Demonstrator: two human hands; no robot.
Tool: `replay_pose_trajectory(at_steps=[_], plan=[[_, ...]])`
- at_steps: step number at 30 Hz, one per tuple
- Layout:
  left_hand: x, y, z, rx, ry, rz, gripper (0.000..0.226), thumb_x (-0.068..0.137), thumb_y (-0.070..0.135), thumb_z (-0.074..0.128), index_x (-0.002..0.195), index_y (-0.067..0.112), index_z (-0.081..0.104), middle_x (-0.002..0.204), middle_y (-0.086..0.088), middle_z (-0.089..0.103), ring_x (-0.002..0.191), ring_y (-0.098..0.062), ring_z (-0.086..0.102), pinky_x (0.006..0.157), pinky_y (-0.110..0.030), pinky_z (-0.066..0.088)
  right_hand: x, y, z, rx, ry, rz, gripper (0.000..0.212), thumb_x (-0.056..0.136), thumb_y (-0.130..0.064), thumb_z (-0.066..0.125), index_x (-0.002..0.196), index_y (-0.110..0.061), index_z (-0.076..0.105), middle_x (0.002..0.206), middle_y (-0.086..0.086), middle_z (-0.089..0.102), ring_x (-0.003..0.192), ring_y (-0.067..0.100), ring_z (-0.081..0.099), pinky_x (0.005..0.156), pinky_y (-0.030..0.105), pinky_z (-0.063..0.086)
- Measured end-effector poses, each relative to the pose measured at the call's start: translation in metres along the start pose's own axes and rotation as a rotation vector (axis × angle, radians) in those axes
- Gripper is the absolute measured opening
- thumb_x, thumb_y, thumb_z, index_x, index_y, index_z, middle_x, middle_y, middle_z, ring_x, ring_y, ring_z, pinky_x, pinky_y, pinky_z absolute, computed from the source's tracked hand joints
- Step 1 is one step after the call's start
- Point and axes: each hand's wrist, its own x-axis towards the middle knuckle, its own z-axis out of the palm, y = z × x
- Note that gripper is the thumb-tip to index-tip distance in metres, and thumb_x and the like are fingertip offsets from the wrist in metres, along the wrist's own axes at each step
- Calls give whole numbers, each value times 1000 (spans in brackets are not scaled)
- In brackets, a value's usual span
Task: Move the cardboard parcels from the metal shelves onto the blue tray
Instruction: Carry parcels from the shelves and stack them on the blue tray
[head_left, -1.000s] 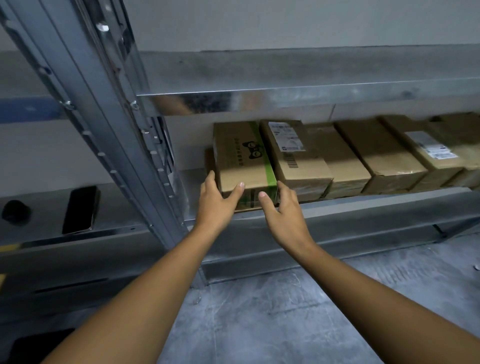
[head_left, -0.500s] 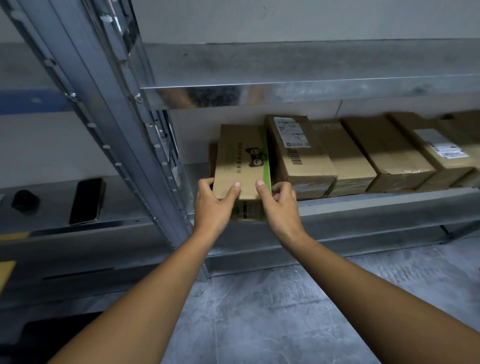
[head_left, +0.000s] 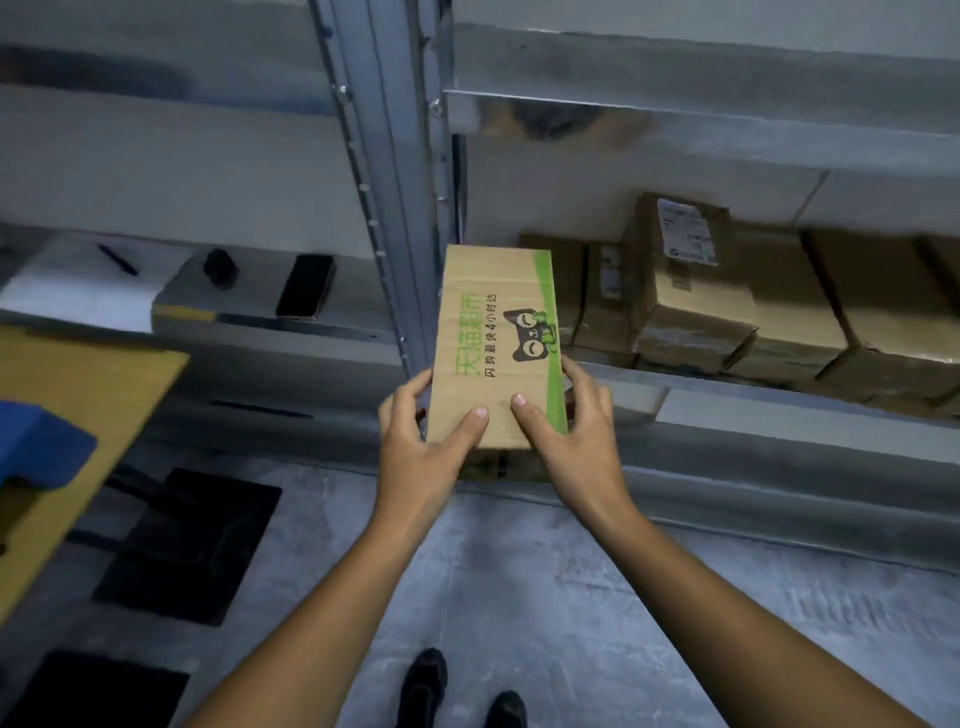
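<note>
A cardboard parcel (head_left: 493, 332) with a green stripe and a black cat logo is out in front of the metal shelf (head_left: 779, 395), held in the air. My left hand (head_left: 421, 441) grips its near left corner, thumb on top. My right hand (head_left: 571, 431) grips its near right corner the same way. Several more brown parcels (head_left: 727, 296) remain in a row on the shelf to the right. A blue tray corner (head_left: 36, 447) shows at the far left edge on a yellow table (head_left: 93, 395).
The shelf's grey upright post (head_left: 395, 208) stands just left of the parcel. A dark phone (head_left: 305, 286), a small black object (head_left: 221, 266) and a pen (head_left: 118, 260) lie on the left ledge. Black mats (head_left: 192, 545) lie on the concrete floor, and my shoes (head_left: 457, 691) show below.
Both hands closed on the green-striped parcel and pulled it off the shelf toward me. The view swung left, bringing the yellow table and blue tray into sight.
</note>
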Motion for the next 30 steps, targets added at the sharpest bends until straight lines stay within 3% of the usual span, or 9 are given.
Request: replay_pose_trajectory(at_steps=[2, 4, 10, 14, 17, 19, 22, 27, 30], plan=[[-20, -4, -22, -49, 60, -4, 49, 85, 32, 84, 123, 39, 53, 122, 17, 63, 112, 4, 61, 85, -19, 55, -15, -5, 17, 7, -85, -39, 65, 90, -45, 74, 149, -35, 46, 127, -10, 46, 123, -5, 47, 107, 25, 42], [-37, -8, -44, -74, 132, -10, 48, 86, 31, 84, 119, 38, 50, 115, 29, 64, 107, 7, 64, 79, -14, 54, -29, -12, 37, -2, -151, -74, 65, 90, -44, 74, 148, -35, 47, 129, -10, 48, 124, -9, 45, 106, 24, 41], [-67, -14, -129, -69, 359, -48, 55, 85, 38, 84, 130, 38, 51, 115, 36, 64, 104, 13, 64, 76, -8, 51, -63, -55, 110, 48, -325, -152, 57, 91, -42, 75, 142, -30, 52, 135, -6, 52, 122, -1, 54, 108, 38, 49], [-87, -17, -205, -42, 486, -41, 48, 88, 44, 78, 130, 50, 55, 115, 29, 70, 104, 10, 65, 80, -16, 54, -88, -94, 180, 34, -455, -261, 57, 91, -41, 75, 143, -30, 53, 131, -6, 54, 119, -4, 54, 105, 29, 48], [-104, -23, -280, -38, 613, -34, 49, 89, 42, 78, 133, 43, 58, 118, 22, 71, 108, 6, 66, 90, -26, 55, -119, -126, 249, 43, -563, -334, 57, 92, -39, 74, 144, -28, 53, 131, -5, 55, 116, -11, 52, 97, 10, 45], [-119, -28, -336, -40, 695, -23, 46, 89, 40, 79, 130, 43, 59, 117, 22, 71, 109, 4, 66, 90, -25, 54, -148, -149, 298, 37, -631, -381, 57, 92, -40, 74, 144, -29, 52, 130, -7, 54, 116, -13, 50, 90, 2, 40], [-146, -41, -423, -13, 795, -32, 41, 89, 41, 78, 124, 50, 58, 117, 24, 71, 108, 4, 67, 85, -17, 53, -201, -181, 374, 56, -727, -424, 57, 93, -42, 73, 144, -31, 52, 128, -12, 53, 121, -7, 51, 94, 9, 42], [-196, -73, -561, 4, 951, -106, 44, 87, 44, 78, 124, 51, 55, 123, 16, 69, 112, -2, 66, 95, -37, 56, -292, -220, 499, 69, -898, -491, 59, 93, -46, 71, 146, -30, 50, 134, -8, 55, 124, -4, 48, 98, 19, 44], [-229, -94, -629, -19, 1056, -149, 58, 86, 46, 79, 137, 40, 52, 121, 19, 70, 108, 2, 67, 92, -33, 57, -344, -236, 564, 75, -1018, -497, 62, 92, -48, 71, 147, -32, 48, 132, -10, 51, 120, -12, 47, 94, 10, 43]])
